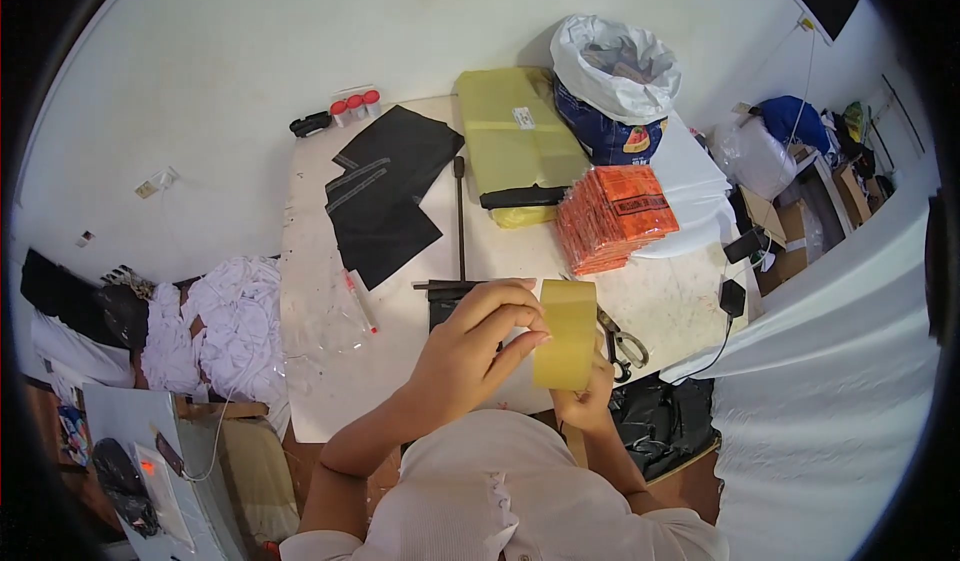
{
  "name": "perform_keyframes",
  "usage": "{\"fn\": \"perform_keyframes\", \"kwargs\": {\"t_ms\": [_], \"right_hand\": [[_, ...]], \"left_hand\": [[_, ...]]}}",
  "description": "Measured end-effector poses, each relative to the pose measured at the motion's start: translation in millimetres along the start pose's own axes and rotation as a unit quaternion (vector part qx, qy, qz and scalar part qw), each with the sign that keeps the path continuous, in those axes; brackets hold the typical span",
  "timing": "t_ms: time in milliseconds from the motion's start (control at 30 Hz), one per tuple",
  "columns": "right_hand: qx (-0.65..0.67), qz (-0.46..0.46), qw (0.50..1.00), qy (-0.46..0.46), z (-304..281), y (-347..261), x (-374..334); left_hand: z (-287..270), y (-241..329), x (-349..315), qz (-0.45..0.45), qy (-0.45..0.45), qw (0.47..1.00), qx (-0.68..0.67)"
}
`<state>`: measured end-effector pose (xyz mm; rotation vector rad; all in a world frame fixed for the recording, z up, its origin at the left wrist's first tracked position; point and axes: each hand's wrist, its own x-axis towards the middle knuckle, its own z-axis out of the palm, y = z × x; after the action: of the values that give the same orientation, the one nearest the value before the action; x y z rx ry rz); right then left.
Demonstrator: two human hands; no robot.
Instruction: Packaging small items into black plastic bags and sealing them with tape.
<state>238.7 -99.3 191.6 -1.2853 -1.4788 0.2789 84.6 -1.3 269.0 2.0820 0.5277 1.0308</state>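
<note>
A wide roll of yellowish packing tape (566, 334) is held up over the near edge of the table. My right hand (586, 397) grips it from below and behind, with part of the fingers hidden by the roll. My left hand (482, 346) is bent round at its left edge, thumb and fingertips closed together against it. Whether a loose tape end sits between those fingertips is too small to see. Behind the left hand lies a small black piece (441, 306) beside a long dark metal rod (461, 221). Scissors with dark handles (625, 346) lie partly hidden behind the roll.
Black plastic bags (385, 191) lie on the table (310, 381). Farther back are a yellow package (510, 131), a stack of orange packets (615, 221) and a blue-and-white sack (612, 91). A red-tipped pen (361, 303) lies left. White cloth (225, 321) is heaped beyond the table's left side.
</note>
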Motion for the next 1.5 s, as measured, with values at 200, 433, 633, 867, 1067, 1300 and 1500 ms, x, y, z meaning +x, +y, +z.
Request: {"fn": "perform_keyframes", "kwargs": {"t_ms": [200, 433, 633, 867, 1067, 1300, 1500], "right_hand": [[0.029, 0.021, 0.999, -0.001, 1.3, 12.5, -11.3], [0.056, 0.061, 0.996, -0.013, 0.9, 5.5, -8.4], [0.016, -0.007, 1.000, -0.026, 2.8, 7.1, -6.8], [0.044, 0.011, 0.998, -0.034, 4.8, 5.3, -7.4], [0.060, 0.021, 0.997, -0.038, 4.8, -3.8, -5.3], [0.066, 0.008, 0.996, -0.055, 4.3, -8.0, -1.3], [0.030, -0.058, 0.996, -0.064, 0.2, -9.0, 5.1]], "left_hand": [[2.2, -17.5, -4.2, -0.050, -0.033, 0.981, -0.183], [-2.8, -11.6, -3.5, 0.027, -0.021, 0.995, -0.090], [-5.5, -15.9, -4.4, 0.058, 0.000, 0.997, -0.055], [-12.2, -23.8, -4.8, 0.069, -0.021, 0.992, -0.102], [-26.9, -14.2, -1.1, 0.046, -0.070, 0.988, -0.130], [-46.7, -1.2, 14.5, 0.248, -0.144, 0.940, 0.185], [-53.1, 8.4, 25.8, 0.308, -0.178, 0.905, 0.233]]}}
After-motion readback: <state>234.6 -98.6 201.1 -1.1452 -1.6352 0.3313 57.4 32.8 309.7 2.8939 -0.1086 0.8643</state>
